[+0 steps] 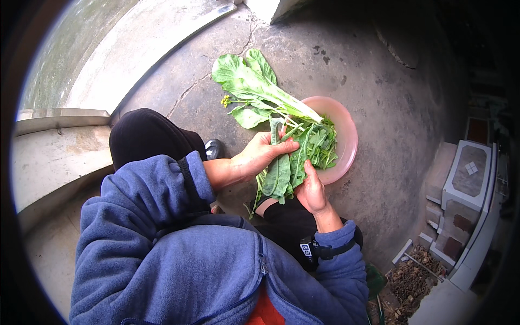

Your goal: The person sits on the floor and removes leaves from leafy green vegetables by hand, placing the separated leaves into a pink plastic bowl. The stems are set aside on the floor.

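Note:
Both hands are over the near left side of a pink plastic basin (pixel 350 142), which holds a heap of torn greens (pixel 322 148). My left hand (pixel 260 153) grips green leaves (pixel 278 174) between thumb and fingers. On the other side of the bunch, my right hand (pixel 313 189) holds the lower part of a leaf (pixel 299 164), its thumb pointing up. A large leafy green with a pale stalk (pixel 270 91) lies across the basin's left rim, its leaves out over the floor. A small yellow flower head (pixel 226 100) shows at its left.
The basin stands on a cracked concrete floor (pixel 390 122). At the left is a pale ledge (pixel 61 150) with a metal door track. A tiled block structure (pixel 467 174) stands far right, with a pile of brown dried pieces (pixel 418 272) below. A dark shoe (pixel 214 149) shows near my left wrist.

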### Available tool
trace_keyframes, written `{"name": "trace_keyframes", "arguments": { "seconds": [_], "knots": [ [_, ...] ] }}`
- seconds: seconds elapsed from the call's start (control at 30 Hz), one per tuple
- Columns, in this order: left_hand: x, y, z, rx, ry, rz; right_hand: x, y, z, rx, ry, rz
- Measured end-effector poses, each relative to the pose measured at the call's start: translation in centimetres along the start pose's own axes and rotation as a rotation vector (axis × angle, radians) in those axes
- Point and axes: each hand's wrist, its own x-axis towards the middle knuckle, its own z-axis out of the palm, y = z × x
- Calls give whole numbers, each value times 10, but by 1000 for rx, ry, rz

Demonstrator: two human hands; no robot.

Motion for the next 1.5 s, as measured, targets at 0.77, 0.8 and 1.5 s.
{"name": "trace_keyframes", "arguments": {
  "seconds": [0.77,0.8,1.5],
  "knots": [
    [-3,3,-1,109,64,143,6,12,-21,-278,51,-28],
    [-4,4,-1,112,70,112,6,12,-21,-297,43,-46],
    [-2,4,-6,262,48,190,7,13,-16,-340,7,-13]
  ]
}}
